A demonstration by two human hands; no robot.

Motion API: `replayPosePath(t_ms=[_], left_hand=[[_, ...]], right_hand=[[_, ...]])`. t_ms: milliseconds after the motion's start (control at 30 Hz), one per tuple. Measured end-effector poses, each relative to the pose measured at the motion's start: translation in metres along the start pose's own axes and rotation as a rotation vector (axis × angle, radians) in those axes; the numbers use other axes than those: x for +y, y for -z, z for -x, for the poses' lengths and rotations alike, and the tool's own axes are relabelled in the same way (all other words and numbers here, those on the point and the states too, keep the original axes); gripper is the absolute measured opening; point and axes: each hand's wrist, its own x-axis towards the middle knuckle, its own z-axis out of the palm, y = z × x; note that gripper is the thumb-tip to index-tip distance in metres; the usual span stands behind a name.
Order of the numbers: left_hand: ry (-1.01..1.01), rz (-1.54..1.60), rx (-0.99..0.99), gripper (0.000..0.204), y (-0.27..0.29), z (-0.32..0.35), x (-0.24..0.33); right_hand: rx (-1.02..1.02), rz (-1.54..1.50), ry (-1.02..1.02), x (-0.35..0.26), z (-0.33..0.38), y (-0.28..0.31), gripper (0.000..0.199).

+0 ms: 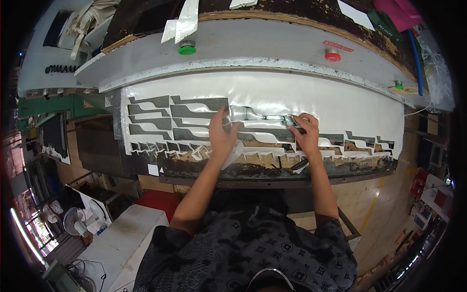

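Note:
A shiny metal cutting die, long and narrow with a curved outline, lies on a glossy white sheet. At its right end, my right hand grips it between thumb and fingers. My left hand is curled about the die's left end, thumb by the lower edge; its fingertips are slightly blurred. Left of that hand, rows of dark cut-out openings alternate with thin curved white strips. More such openings run below the die and to its right. Jagged white scraps hang along the sheet's near edge.
A grey machine beam spans the far side, bearing a green button and a red button. A small dark tool lies on the worn near edge. A fan stands lower left, beside a white-topped table.

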Motion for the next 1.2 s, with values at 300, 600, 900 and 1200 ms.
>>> replayPosePath(t_ms=[300,600,900,1200], left_hand=[[-0.151,-0.018,0.134,0.036,-0.014,0.013,-0.023],[-0.104,-0.014,0.282,0.029,-0.016,0.016,-0.016],[-0.118,0.012,0.288,0.026,-0.016,0.014,-0.019],[-0.115,0.023,0.227,0.023,-0.014,0.013,-0.017]], right_hand=[[-0.018,-0.051,0.074,0.009,0.008,-0.003,0.046],[-0.059,-0.004,0.125,0.006,0.008,-0.004,0.046],[0.054,0.004,0.136,0.011,0.013,-0.012,0.042],[0.013,0.005,0.061,0.009,0.013,-0.008,0.04]])
